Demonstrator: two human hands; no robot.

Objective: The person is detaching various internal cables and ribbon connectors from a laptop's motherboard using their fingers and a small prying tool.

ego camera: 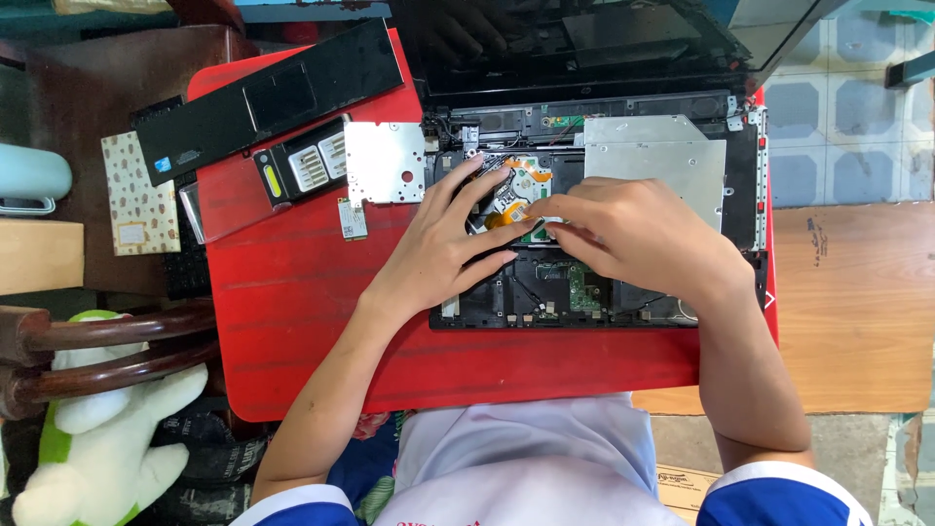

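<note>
1. Resting on the opened laptop base (594, 292), the left hand (443, 248) lies flat with fingers spread, gripping nothing.
2. The right hand (633, 234) pinches a small part beside the orange ribbon cable (508, 212), fingertips together.
3. Tugging hard could tear that cable; the loose metal plate (385, 161) may slide.

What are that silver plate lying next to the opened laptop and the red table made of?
The silver plate looks like thin stamped sheet metal: matte grey, flat, with punched holes and cut edges. The red table seems to be moulded plastic, judging by its even glossy colour and rounded corners, though painted wood cannot be ruled out.
</note>
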